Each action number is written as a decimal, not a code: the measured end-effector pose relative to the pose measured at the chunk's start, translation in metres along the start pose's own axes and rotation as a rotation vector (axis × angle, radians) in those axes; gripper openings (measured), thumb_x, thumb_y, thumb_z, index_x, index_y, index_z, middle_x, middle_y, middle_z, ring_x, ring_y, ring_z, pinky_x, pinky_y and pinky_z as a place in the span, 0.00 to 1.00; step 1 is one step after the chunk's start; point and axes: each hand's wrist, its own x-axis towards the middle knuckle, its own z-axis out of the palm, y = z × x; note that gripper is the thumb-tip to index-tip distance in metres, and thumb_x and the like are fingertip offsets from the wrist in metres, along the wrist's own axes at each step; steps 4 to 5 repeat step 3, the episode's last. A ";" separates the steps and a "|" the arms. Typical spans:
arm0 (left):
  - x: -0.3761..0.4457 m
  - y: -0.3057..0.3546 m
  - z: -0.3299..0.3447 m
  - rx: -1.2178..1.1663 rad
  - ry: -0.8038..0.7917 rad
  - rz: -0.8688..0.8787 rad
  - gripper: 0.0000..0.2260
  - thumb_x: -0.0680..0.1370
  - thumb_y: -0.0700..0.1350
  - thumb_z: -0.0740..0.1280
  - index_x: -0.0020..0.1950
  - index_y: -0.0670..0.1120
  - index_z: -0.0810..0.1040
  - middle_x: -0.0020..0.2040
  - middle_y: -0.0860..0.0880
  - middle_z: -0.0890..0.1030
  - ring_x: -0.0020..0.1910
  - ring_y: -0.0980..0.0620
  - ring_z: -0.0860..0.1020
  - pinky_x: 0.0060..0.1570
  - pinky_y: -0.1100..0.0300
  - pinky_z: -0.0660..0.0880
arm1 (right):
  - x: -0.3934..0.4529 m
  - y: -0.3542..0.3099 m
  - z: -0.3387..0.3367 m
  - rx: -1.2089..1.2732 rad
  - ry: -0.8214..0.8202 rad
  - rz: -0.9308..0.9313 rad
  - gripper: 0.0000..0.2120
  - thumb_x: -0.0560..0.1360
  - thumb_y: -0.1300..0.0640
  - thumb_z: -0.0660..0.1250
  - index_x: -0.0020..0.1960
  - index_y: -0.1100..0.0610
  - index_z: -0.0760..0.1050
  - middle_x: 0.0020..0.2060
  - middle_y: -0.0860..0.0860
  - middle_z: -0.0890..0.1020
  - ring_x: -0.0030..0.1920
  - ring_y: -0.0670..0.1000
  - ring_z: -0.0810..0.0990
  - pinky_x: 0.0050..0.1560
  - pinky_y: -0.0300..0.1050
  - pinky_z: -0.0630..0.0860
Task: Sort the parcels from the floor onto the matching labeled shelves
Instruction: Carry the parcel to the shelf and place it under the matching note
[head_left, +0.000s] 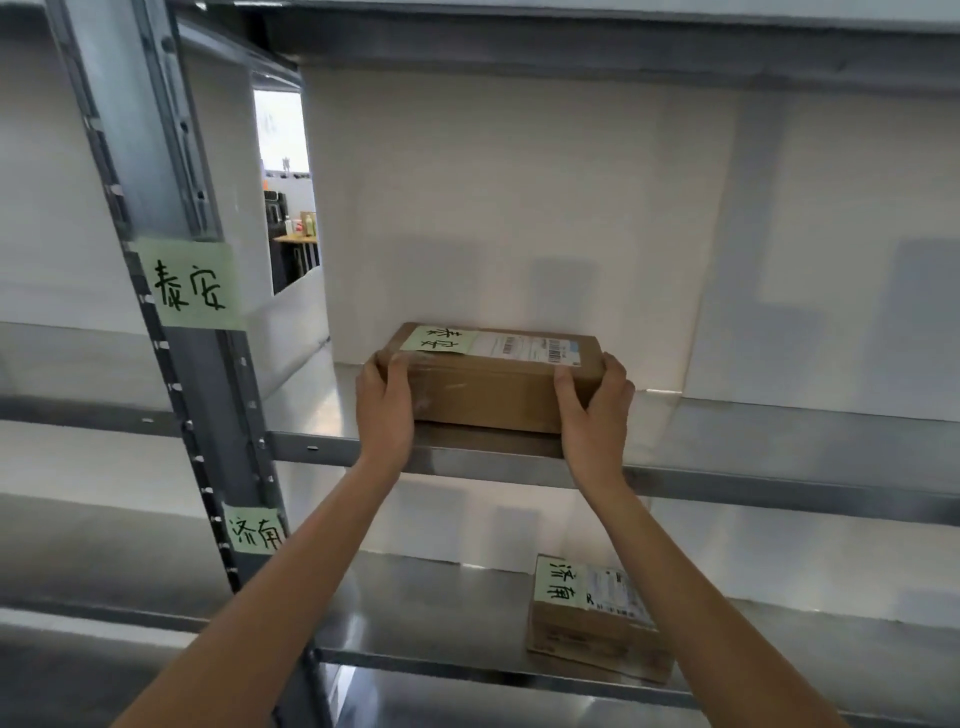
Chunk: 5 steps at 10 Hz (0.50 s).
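Observation:
A brown cardboard parcel with a green handwritten note and a white shipping label on top rests on the upper metal shelf. My left hand grips its left end and my right hand grips its right end. On the shelf post to the left is a green label whose characters match the parcel's note. A second, smaller parcel with its own green note lies on the lower shelf, level with another green post label.
The grey metal upright stands left of my arms. White boards back the shelves. A gap at upper left shows a room beyond with a desk and bottles. Bare shelf surface lies on both sides of the held parcel.

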 end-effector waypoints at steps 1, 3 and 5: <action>-0.005 0.003 0.004 0.071 0.026 0.037 0.18 0.84 0.53 0.54 0.70 0.48 0.69 0.69 0.47 0.73 0.63 0.50 0.71 0.57 0.63 0.69 | 0.001 0.002 -0.005 0.072 -0.037 0.015 0.31 0.81 0.44 0.63 0.79 0.52 0.56 0.74 0.54 0.64 0.70 0.52 0.69 0.67 0.42 0.66; -0.028 -0.005 -0.017 0.178 0.067 0.064 0.27 0.82 0.56 0.57 0.79 0.47 0.59 0.76 0.47 0.66 0.75 0.47 0.65 0.75 0.47 0.63 | -0.006 0.005 -0.025 0.110 -0.113 0.030 0.37 0.81 0.47 0.65 0.82 0.54 0.50 0.79 0.54 0.59 0.77 0.50 0.60 0.67 0.37 0.58; -0.028 -0.005 -0.017 0.178 0.067 0.064 0.27 0.82 0.56 0.57 0.79 0.47 0.59 0.76 0.47 0.66 0.75 0.47 0.65 0.75 0.47 0.63 | -0.006 0.005 -0.025 0.110 -0.113 0.030 0.37 0.81 0.47 0.65 0.82 0.54 0.50 0.79 0.54 0.59 0.77 0.50 0.60 0.67 0.37 0.58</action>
